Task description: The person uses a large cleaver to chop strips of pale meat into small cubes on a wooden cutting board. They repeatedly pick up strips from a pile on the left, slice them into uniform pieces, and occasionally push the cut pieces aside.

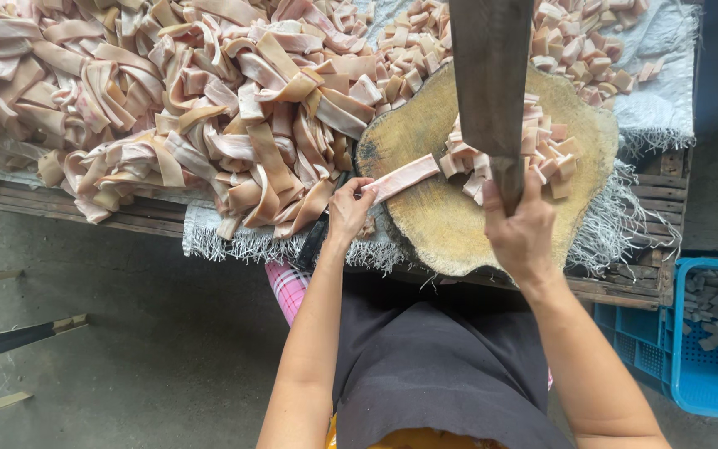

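My right hand (pixel 523 229) grips the handle of a large cleaver (pixel 490 75), its broad dark blade raised above a round wooden chopping block (pixel 425 224). My left hand (pixel 348 208) pinches the near end of a long pink strip of pork skin (pixel 405 176) that lies across the block. Small cut cubes of meat (pixel 546 150) sit piled on the block beside the blade.
A big heap of long pork strips (pixel 168 100) covers the white cloth (pixel 658 100) on the wooden pallet table to the left. More cut cubes (pixel 579 37) lie behind the block. A blue plastic crate (pixel 704 341) stands at the lower right. Grey concrete floor (pixel 126 349) lies below.
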